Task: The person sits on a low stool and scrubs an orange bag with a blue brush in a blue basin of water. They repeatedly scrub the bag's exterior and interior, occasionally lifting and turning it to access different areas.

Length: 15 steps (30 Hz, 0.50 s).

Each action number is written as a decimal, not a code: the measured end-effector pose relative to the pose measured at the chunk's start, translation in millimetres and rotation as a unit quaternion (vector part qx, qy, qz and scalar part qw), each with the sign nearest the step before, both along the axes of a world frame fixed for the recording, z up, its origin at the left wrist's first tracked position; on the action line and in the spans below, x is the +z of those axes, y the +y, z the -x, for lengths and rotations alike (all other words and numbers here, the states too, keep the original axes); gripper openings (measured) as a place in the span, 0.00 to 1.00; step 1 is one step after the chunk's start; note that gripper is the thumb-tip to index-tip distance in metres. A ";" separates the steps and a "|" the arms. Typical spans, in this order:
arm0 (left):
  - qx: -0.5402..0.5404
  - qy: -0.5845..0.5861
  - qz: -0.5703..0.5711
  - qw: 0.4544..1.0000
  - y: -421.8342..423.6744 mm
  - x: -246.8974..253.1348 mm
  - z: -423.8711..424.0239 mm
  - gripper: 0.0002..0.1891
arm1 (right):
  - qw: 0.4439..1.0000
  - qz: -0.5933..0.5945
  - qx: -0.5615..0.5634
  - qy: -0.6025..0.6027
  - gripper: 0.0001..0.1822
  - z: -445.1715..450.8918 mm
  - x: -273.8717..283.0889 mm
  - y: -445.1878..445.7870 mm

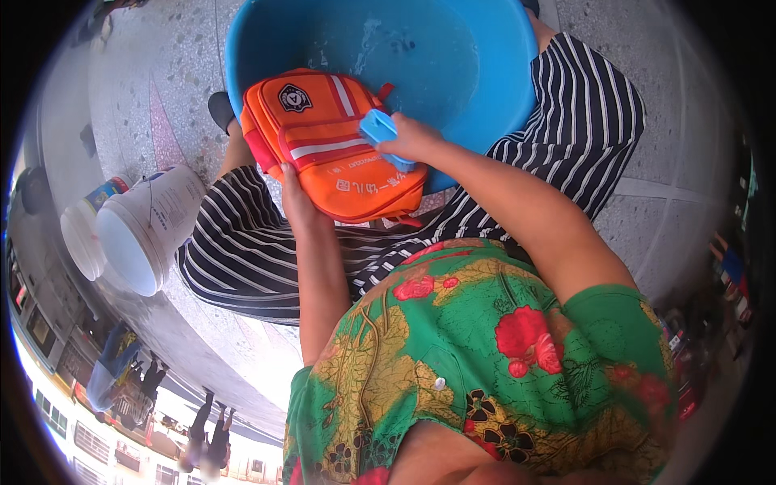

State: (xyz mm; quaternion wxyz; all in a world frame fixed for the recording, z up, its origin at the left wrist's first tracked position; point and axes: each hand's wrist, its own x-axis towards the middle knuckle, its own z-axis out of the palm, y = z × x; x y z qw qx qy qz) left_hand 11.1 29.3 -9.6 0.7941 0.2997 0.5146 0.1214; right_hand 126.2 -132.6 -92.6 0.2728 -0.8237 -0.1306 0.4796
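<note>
An orange backpack (327, 145) with red trim and pale reflective strips rests over the near left rim of a blue plastic tub (503, 115). It bears a dark badge and printed writing. My left hand (298, 195) grips the backpack's near left side, its thumb on top and the other fingers hidden beneath. In my right hand (413, 138) is a blue plastic scrub brush (379, 126), held against the front of the bag beside a reflective strip. The brush's bristles are mostly out of sight.
Shallow water (418, 60) lies in the tub between my legs, which wear striped trousers (582, 115). Two white plastic buckets, one (142, 233) tipped towards me in the view and another (85, 233) behind it, stand left on the speckled floor (182, 73). Distant people (209, 436) appear lower left.
</note>
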 end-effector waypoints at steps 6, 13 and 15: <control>-0.006 0.006 -0.027 1.000 3.3 -15.9 16.2 0.21 | 0.982 -0.181 -0.043 -0.019 0.37 30.0 63.7 65.7; -0.006 -0.033 -0.040 0.999 -3.8 -4.5 11.2 0.21 | 0.998 0.007 -0.042 0.043 0.40 -2.0 5.5 8.5; 0.000 -0.039 -0.007 0.999 4.6 -5.8 7.5 0.21 | 0.969 -0.187 -0.156 0.036 0.39 19.4 17.6 41.2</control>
